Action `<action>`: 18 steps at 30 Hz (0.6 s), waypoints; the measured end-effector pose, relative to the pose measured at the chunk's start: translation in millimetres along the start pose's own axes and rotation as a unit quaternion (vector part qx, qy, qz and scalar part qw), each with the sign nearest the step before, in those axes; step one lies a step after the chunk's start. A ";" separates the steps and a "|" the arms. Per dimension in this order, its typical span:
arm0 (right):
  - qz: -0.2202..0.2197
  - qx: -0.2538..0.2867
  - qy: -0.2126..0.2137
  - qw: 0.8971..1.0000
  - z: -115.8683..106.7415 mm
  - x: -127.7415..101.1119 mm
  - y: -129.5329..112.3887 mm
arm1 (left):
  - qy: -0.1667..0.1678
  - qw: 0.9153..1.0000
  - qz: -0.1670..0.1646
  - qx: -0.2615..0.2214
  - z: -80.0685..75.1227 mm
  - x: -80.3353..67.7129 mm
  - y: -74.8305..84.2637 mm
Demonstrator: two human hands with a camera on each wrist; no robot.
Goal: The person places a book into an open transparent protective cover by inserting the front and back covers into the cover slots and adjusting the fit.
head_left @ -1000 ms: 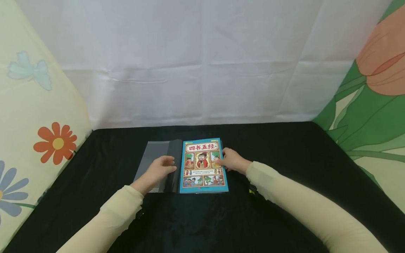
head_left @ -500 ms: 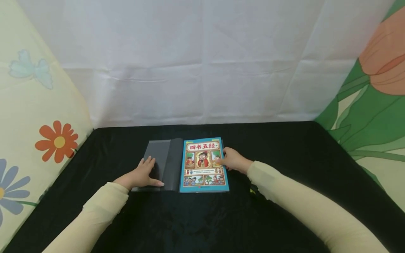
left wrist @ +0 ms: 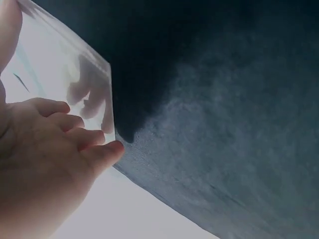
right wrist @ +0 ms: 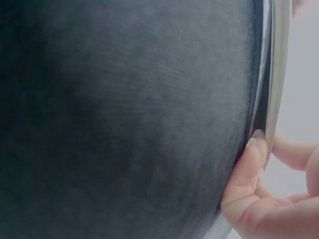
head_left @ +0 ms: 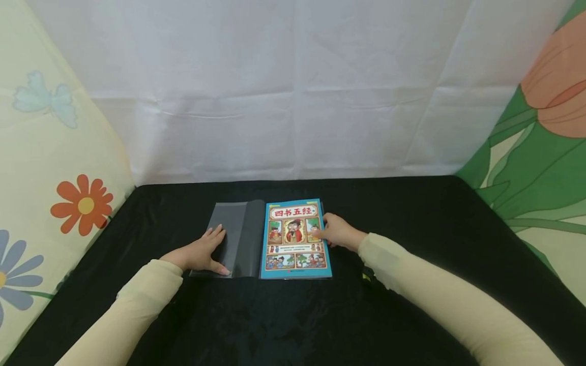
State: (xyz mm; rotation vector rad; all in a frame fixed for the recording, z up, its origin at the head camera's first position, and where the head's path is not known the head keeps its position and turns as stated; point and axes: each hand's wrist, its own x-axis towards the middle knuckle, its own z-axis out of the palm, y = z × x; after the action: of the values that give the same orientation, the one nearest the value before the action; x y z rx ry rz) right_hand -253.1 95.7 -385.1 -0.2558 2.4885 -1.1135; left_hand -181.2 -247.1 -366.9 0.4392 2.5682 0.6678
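Observation:
A picture book (head_left: 295, 254) with a blue border and red Chinese title lies at the middle of the black table. To its left spreads a clear plastic book cover (head_left: 231, 213), opened out flat beside the book. My left hand (head_left: 199, 251) rests on that plastic with fingers spread and thumb near its front edge. In the left wrist view, a corner of the plastic (left wrist: 94, 59) shows beside the fingers. My right hand (head_left: 341, 232) pinches the right edge of the book, thumb on top. From the right wrist, fingertips (right wrist: 254, 144) show under the book's page edge (right wrist: 279, 69).
Black cloth (head_left: 412, 229) covers the table. A white curtain (head_left: 293, 101) hangs behind it, with flower-printed panels on the left (head_left: 82, 152) and right (head_left: 540, 178). A small yellow-green spot (head_left: 366, 276) shows by the right sleeve.
My left hand has moved left and down from beside the plastic's fold and now lies spread on it. The right hand keeps its place at the book's edge.

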 end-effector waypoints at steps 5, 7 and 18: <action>0.003 0.003 -0.001 1.000 0.4 0.2 -0.3 | -0.013 1.000 0.003 -0.008 0.0 3.8 -3.8; 0.005 0.005 -0.002 1.000 0.6 0.2 -0.4 | -0.015 1.000 0.004 -0.006 -0.6 4.3 -4.7; 0.008 0.003 -0.006 1.000 -0.4 -0.6 -1.5 | -0.026 1.000 -0.008 0.010 -0.8 5.4 0.1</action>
State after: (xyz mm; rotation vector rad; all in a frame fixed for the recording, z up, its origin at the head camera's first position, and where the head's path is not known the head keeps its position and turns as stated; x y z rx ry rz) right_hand -252.6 95.2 -383.6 -0.2406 2.4730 -1.1096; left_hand -186.2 -245.1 -368.1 0.4372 2.5284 0.6162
